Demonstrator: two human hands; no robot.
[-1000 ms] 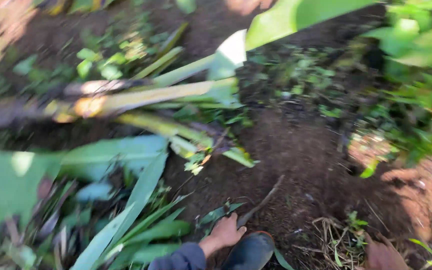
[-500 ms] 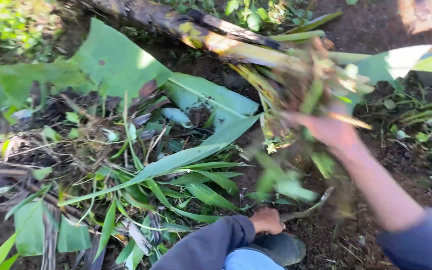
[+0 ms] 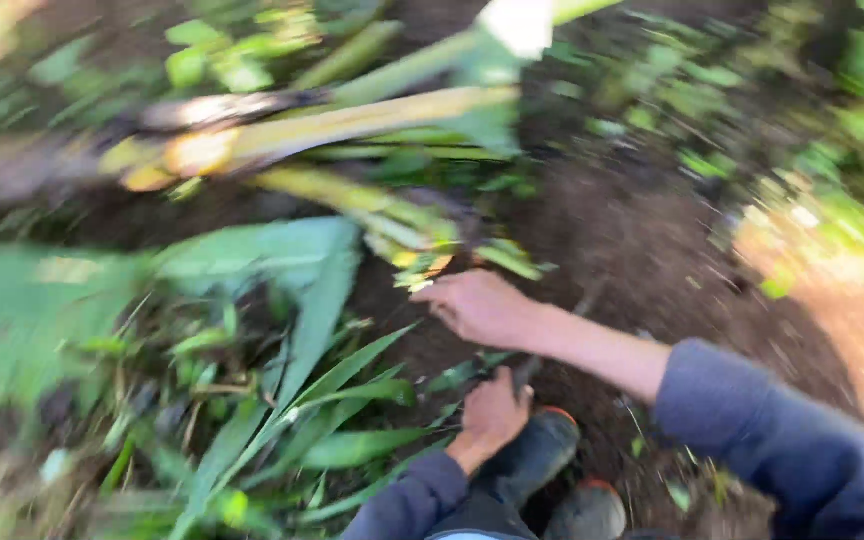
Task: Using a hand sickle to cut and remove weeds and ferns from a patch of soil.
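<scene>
Green cut stalks (image 3: 422, 235) lie on dark soil (image 3: 632, 250); the right hand (image 3: 482, 308) reaches them, fingers loosely curled, grasping nothing. The left hand (image 3: 492, 412) rests by a rubber boot (image 3: 532, 455), grip unclear. The stalks look light and limp, best gathered at their thicker ends.

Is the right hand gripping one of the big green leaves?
No; the right hand hovers empty over dark soil, fingers loose, beside the cut stalks.

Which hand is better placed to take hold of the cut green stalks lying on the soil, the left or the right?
The right hand, probably. It is stretched forward, with its fingers close to the ends of the cut stalks. The left hand sits low and nearer the body, beside the dark boot, farther from the stalks.
</scene>
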